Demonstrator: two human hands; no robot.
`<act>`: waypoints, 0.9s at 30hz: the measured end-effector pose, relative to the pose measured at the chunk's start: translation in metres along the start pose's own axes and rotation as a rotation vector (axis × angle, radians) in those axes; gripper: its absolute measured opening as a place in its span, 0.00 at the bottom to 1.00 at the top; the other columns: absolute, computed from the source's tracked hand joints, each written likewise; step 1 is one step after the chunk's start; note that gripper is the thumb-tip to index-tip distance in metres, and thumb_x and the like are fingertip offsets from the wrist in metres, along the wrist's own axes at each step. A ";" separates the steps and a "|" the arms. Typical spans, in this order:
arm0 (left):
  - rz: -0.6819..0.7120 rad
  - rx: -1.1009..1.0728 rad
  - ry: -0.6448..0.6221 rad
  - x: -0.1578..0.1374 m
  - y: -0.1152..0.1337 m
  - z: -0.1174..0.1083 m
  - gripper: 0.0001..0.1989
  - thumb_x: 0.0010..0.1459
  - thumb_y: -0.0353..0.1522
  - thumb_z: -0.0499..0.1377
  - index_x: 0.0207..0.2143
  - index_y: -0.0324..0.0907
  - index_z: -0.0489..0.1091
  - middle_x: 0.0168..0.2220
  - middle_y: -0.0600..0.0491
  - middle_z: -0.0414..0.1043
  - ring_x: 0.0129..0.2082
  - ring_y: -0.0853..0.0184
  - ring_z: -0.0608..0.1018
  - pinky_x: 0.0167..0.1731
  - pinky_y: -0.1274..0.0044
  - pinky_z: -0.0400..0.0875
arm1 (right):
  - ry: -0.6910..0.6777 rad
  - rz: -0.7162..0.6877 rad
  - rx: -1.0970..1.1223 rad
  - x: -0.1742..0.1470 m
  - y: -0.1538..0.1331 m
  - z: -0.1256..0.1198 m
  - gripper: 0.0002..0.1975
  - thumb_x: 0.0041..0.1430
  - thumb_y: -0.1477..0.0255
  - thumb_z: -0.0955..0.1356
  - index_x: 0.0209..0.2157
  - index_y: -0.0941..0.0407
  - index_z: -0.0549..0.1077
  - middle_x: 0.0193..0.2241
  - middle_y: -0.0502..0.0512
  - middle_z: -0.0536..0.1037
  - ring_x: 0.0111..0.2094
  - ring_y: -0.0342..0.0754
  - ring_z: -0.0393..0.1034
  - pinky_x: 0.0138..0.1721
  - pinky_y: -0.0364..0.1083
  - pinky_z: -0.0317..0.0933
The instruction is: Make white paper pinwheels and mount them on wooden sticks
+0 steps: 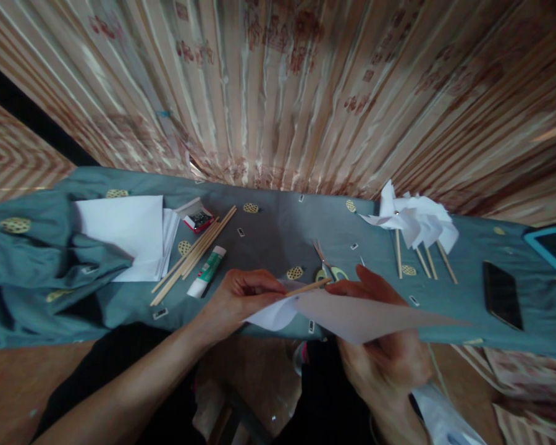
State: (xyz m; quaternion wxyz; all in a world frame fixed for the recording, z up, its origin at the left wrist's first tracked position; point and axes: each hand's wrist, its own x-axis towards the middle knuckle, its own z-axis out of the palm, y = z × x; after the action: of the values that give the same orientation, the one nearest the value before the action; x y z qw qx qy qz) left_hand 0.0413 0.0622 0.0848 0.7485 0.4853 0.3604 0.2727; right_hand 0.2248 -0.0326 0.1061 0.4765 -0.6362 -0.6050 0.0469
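Observation:
Over the front edge of the table I hold a white paper pinwheel (352,312) with a thin wooden stick (308,287) lying against it. My left hand (245,300) is closed in a pinch where the paper and the stick's left end meet. On the other side, my right hand (389,346) curls round the pinwheel, its fingertips by the stick's right end. A large paper blade hides part of that hand. Just behind the stick lie scissors (327,269) with pale green handles, their blades pointing away from me.
At left are a stack of white paper (125,228), a small box of pins (197,217), several loose wooden sticks (194,256) and a glue stick (207,272). Several finished pinwheels (412,219) lie at right, near a black phone (501,293) and a blue-framed device (553,247).

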 end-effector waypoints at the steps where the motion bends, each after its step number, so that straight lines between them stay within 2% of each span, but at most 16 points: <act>1: 0.001 0.002 -0.001 0.000 0.001 0.000 0.12 0.46 0.39 0.69 0.27 0.39 0.80 0.27 0.52 0.72 0.25 0.72 0.69 0.23 0.80 0.58 | 0.014 0.002 -0.001 0.000 0.000 0.000 0.25 0.59 0.71 0.69 0.58 0.47 0.65 0.38 0.53 0.82 0.40 0.54 0.78 0.42 0.56 0.74; 6: -0.004 0.005 -0.003 0.000 0.003 0.000 0.12 0.46 0.39 0.69 0.26 0.38 0.79 0.24 0.55 0.68 0.23 0.74 0.67 0.22 0.80 0.55 | 0.060 -0.014 -0.035 0.001 -0.005 -0.001 0.26 0.59 0.71 0.70 0.58 0.46 0.66 0.36 0.52 0.83 0.40 0.53 0.78 0.41 0.53 0.74; 16: 0.020 0.053 0.013 0.000 0.004 0.001 0.11 0.46 0.38 0.68 0.27 0.39 0.80 0.26 0.53 0.72 0.24 0.72 0.69 0.23 0.80 0.59 | 0.054 0.010 -0.046 0.002 -0.005 -0.001 0.23 0.58 0.72 0.70 0.55 0.48 0.69 0.36 0.52 0.83 0.39 0.52 0.79 0.42 0.52 0.74; 19: 0.051 0.064 0.031 0.000 0.003 0.001 0.11 0.47 0.39 0.68 0.27 0.39 0.80 0.25 0.52 0.72 0.24 0.73 0.70 0.23 0.81 0.60 | 0.072 0.103 -0.013 0.005 -0.006 0.000 0.21 0.55 0.72 0.72 0.51 0.50 0.73 0.39 0.53 0.83 0.38 0.50 0.80 0.39 0.48 0.74; 23: 0.141 0.125 0.087 0.000 0.001 0.001 0.14 0.47 0.41 0.69 0.24 0.38 0.78 0.24 0.52 0.71 0.22 0.73 0.70 0.23 0.80 0.62 | -0.003 0.322 0.228 0.013 -0.002 0.006 0.23 0.53 0.70 0.73 0.51 0.52 0.72 0.35 0.51 0.84 0.32 0.48 0.80 0.32 0.44 0.74; 27: 0.214 0.264 0.145 0.001 -0.004 0.001 0.13 0.48 0.40 0.68 0.23 0.39 0.77 0.24 0.53 0.71 0.22 0.73 0.70 0.23 0.81 0.62 | -0.035 0.501 0.400 0.020 0.006 0.016 0.21 0.49 0.66 0.75 0.45 0.55 0.74 0.31 0.51 0.83 0.29 0.47 0.78 0.31 0.45 0.72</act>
State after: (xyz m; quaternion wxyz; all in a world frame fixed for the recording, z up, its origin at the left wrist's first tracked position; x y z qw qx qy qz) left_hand 0.0424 0.0609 0.0816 0.6171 0.5939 0.3924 0.3355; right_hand 0.2243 -0.0064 0.1041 0.5552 -0.6582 -0.4163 0.2919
